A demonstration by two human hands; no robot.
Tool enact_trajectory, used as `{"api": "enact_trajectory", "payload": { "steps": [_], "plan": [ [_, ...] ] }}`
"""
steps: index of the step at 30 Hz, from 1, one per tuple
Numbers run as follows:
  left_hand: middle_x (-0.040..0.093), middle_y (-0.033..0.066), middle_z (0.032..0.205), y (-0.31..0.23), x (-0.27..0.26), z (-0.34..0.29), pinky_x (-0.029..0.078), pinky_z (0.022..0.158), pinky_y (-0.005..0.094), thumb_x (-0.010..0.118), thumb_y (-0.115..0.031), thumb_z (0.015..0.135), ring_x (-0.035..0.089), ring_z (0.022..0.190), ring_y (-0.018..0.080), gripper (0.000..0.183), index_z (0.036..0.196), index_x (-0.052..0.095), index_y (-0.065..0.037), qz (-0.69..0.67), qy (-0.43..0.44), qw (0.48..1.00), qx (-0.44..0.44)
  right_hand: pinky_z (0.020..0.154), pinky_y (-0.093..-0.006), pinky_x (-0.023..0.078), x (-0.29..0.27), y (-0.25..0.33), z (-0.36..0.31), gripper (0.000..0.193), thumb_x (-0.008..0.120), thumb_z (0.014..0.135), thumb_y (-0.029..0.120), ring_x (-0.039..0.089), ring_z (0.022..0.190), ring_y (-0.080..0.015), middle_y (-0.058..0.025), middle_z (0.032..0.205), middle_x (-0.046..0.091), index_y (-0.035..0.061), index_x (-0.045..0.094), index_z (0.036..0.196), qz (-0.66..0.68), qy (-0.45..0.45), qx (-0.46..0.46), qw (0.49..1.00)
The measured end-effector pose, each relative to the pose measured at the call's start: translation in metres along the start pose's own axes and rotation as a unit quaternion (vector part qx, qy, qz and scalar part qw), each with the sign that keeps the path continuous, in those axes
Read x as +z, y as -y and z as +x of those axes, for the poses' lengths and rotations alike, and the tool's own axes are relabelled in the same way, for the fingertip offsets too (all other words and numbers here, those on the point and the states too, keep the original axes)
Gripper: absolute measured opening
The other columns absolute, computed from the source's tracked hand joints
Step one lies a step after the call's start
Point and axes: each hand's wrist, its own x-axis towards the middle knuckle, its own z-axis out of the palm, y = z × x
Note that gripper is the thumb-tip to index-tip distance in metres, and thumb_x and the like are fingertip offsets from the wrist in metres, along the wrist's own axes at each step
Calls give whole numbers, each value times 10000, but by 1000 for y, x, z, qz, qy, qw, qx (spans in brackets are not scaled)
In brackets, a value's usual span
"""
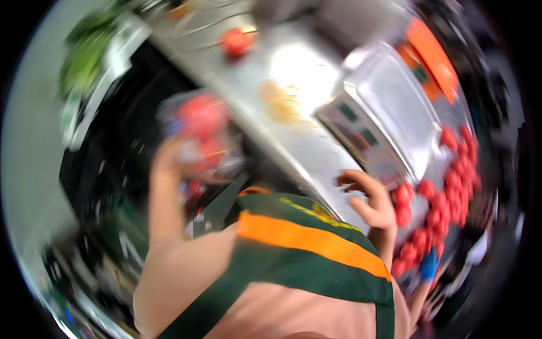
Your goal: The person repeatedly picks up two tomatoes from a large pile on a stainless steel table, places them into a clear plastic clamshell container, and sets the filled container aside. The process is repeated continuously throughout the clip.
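Note:
At the left, over dark crates, my left hand point(168, 153) is closed on a clear plastic bag of tomatoes point(204, 120). Motion smears the bag and the fingers. On the other side of my body, my right hand point(370, 200) holds nothing, with its fingers bent and apart above the metal table point(322, 169). It is nearest to the front corner of a digital scale point(389, 107), whose metal pan is bare. Beside that hand lie two red tomatoes point(403, 204), and a long heap of tomatoes point(454, 183) spreads along the right of the table.
Another person's blue-gloved hand point(429, 265) touches the heap at the lower right. A lone tomato point(237, 42) sits near the table's far left part. Behind the scale stands an orange object point(432, 59). Leafy greens point(87, 59) fill a white box point(101, 93) at the upper left.

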Motion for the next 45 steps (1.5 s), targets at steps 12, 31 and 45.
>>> {"api": "enact_trajectory", "payload": {
  "steps": [12, 31, 45],
  "plan": [
    [567, 163, 1167, 21, -234, 84, 447, 886, 346, 646, -174, 819, 558, 1023, 247, 575, 1311, 427, 28, 526, -165, 832, -66, 799, -382, 493, 20, -38, -16, 393, 586, 818, 219, 632, 888, -306, -183, 990, 648, -10, 571, 1138, -115, -62, 59, 990],
    [552, 130, 1203, 110, 345, 105, 412, 948, 358, 560, -9, 846, 535, 1099, 255, 336, 1181, 541, -8, 564, 230, 674, 418, 857, -415, 452, -269, -209, -245, 395, 658, 743, 310, 525, 1030, -302, -127, 1087, 528, 117, 538, 1065, -468, -574, 260, 619],
    [437, 149, 1316, 227, 479, 72, 426, 951, 502, 506, -323, 921, 475, 1181, 339, 510, 1358, 358, -106, 228, 388, 872, -193, 841, -318, 470, -203, -158, -199, 360, 646, 790, 253, 618, 928, -251, -149, 971, 642, 46, 581, 1077, 138, -643, -149, 739]
  ]
}}
